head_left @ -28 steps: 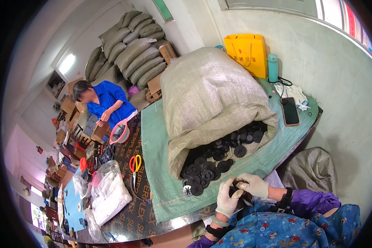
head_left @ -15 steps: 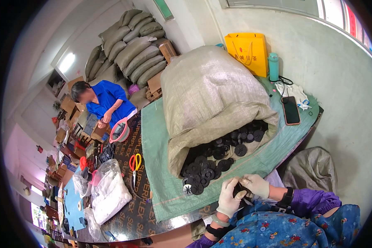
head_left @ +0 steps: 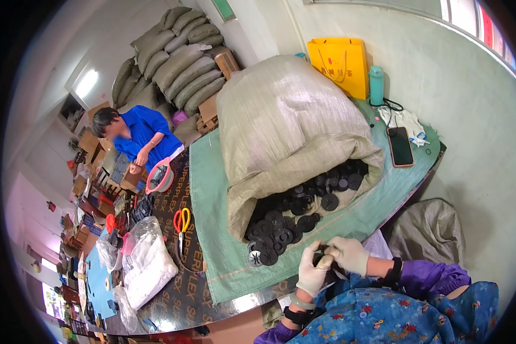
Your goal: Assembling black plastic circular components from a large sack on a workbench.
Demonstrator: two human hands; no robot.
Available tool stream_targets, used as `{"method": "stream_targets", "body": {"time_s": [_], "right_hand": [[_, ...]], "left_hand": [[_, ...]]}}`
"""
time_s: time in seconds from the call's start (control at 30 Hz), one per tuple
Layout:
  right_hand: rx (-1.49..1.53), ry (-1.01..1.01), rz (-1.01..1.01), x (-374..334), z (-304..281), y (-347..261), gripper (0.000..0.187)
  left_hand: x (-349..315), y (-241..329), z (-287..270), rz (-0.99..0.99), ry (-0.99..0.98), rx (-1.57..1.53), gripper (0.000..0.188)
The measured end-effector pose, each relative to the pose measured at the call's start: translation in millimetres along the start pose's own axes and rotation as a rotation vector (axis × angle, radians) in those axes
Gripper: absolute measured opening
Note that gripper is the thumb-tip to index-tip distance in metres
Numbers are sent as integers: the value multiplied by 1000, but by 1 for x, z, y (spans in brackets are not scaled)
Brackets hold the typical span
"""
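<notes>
Both my hands wear white gloves and meet in front of my lap, just off the table's near edge. My left hand (head_left: 312,270) is closed, its thumb and fingers pinched on a small dark piece that the gloves mostly hide. My right hand (head_left: 351,256) closes its fingertips on the same piece from the other side. Beyond them a big woven sack (head_left: 295,123) lies on the table with its mouth toward me. Round black plastic discs (head_left: 281,235) spill from it onto a green woven sheet (head_left: 223,269). One disc (head_left: 254,258) at the pile's near edge shines silvery.
Yellow-handled scissors (head_left: 182,221) and a plastic bag of white material (head_left: 149,266) lie to the left. A phone (head_left: 401,147), a teal bottle (head_left: 376,86) and a yellow paper bag (head_left: 339,69) are at the right. Across the table, a person in blue (head_left: 146,135) works beside a pink basket (head_left: 160,179).
The whole view has shifted slightly. My right fingers have moved in against my left fingertips, around the dark piece. The sack and discs stay in place.
</notes>
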State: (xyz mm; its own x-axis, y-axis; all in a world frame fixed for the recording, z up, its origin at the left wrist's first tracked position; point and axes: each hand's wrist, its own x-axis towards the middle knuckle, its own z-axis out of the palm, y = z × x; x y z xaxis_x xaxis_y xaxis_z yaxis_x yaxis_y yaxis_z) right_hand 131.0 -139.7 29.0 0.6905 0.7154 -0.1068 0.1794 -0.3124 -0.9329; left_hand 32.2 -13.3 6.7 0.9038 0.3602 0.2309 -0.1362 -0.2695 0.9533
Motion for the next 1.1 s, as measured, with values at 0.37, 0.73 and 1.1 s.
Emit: {"method": "stream_targets", "body": {"time_s": [0.37,0.73,1.1], "right_hand": [[-367,157,-172,27,-9,31,21],[-789,25,-355,81,-3,25,21],[-1069,-130,-476,49,-10,4,23]], "left_hand": [[13,11,-17,-462,132,-1021,37],[68,-10,-2,-8,-67,1083,44],[56,1,-8,-66,-75,1135,39]]}}
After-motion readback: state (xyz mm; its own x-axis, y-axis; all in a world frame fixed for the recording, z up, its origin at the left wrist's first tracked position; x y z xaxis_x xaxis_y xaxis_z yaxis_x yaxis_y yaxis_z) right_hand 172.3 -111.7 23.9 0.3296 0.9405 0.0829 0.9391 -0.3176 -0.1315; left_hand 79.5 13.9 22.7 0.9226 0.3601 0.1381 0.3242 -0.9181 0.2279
